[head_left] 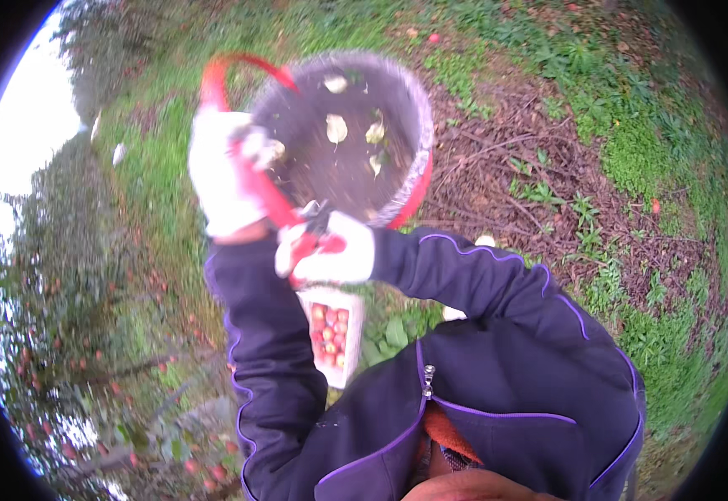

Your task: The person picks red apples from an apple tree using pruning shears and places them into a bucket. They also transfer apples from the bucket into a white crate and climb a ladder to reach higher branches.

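Note:
A round bucket with a red outside, a dark grey inside and a pale fuzzy rim is tilted so that its inside faces me. Several pale leaves lie in it. White gloves cover both my hands. At the bucket's left side my left hand is closed around a red strap, which arches above it to the rim. Lower down, beside the near rim, my right hand is closed on the strap's lower part. A small dark piece sticks up there; blur hides its kind.
Below my hands stands a white crate of red apples. Apple trees with fruit line the left. Twigs and dry leaves cover the ground at right, with green weeds beyond. A fallen apple lies in the far grass.

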The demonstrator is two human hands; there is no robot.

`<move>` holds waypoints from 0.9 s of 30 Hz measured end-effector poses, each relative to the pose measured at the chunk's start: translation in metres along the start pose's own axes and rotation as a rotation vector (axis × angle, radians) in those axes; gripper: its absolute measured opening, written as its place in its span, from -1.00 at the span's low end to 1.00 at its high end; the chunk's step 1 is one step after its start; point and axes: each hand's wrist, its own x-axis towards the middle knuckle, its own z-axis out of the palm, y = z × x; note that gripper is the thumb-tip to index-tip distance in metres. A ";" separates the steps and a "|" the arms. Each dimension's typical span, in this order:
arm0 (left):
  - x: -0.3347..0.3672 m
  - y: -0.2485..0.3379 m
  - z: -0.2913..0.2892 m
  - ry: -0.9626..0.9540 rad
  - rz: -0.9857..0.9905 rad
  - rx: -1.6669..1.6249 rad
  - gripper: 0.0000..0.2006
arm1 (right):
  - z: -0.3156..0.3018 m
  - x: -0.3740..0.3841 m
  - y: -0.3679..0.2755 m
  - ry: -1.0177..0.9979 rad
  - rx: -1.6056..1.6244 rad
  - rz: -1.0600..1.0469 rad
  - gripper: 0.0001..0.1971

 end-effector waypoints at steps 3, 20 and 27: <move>0.044 -0.171 0.025 0.029 -0.459 0.049 -0.88 | -0.097 -0.053 0.014 0.397 0.061 0.358 -0.84; 0.028 -0.347 0.136 -0.181 -0.891 -0.515 -0.56 | -0.163 -0.134 -0.032 0.427 0.160 0.577 -0.78; 0.103 -0.251 0.273 -0.593 -0.804 -0.987 -0.60 | -0.129 -0.105 -0.072 0.202 -0.157 0.449 -0.74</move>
